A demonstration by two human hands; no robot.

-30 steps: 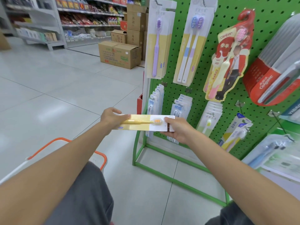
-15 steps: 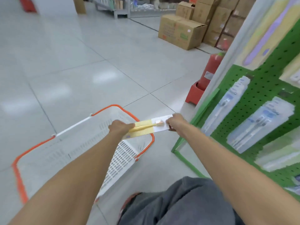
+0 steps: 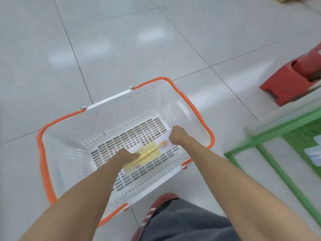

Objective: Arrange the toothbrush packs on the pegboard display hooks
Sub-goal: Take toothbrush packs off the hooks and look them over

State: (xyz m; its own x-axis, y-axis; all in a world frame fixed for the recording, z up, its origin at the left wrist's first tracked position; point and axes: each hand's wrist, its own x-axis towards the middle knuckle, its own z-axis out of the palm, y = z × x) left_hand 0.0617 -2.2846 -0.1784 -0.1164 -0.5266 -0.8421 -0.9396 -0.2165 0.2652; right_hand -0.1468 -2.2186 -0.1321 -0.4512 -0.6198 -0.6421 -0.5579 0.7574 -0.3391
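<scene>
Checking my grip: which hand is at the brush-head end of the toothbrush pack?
The right hand, at the white end of the toothbrush pack by the orange bristles; the left hand holds the yellow handle end.

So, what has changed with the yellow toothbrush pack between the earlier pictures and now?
The yellow toothbrush pack went from in front of the green pegboard stand down into the white shopping basket, close to its floor. The left hand and right hand came down with it. Nothing was let go: each hand keeps its own end of the pack.
</scene>
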